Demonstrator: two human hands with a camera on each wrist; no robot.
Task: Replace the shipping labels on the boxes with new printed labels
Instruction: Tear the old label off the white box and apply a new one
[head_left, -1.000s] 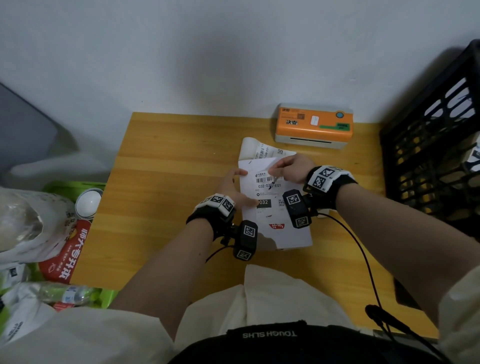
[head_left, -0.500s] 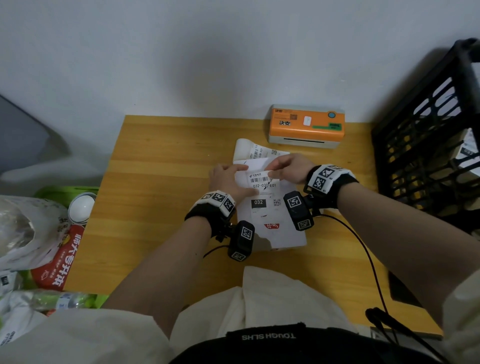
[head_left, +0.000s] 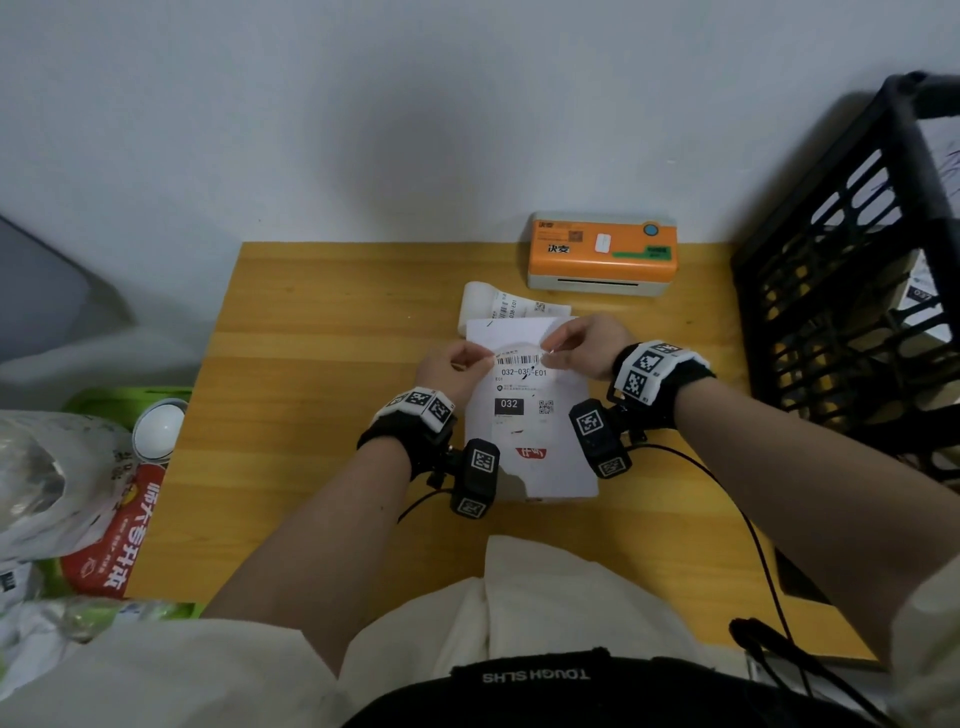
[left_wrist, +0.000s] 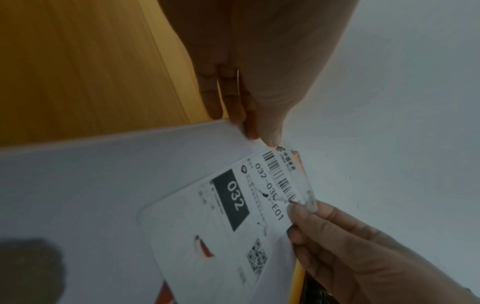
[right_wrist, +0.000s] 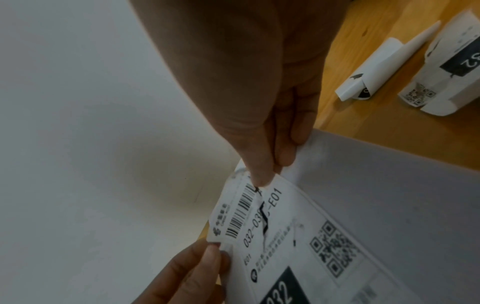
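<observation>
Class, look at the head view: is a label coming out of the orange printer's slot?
No. The printer slot is dark and bare; both hands pinch the box's label.

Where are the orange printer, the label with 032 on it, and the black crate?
orange label printer (head_left: 602, 248), head view, orange top.
032 shipping label (head_left: 509, 406), head view, black 032 block.
black crate (head_left: 831, 291), head view, lattice side wall.

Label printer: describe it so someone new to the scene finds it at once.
Start at the wooden table against the pale wall. At its far edge, right of centre and left of the black plastic crate, sits the low boxy label printer. Its orange top and pale base with a front slot set it apart from the white box and curled white labels nearby.
</observation>
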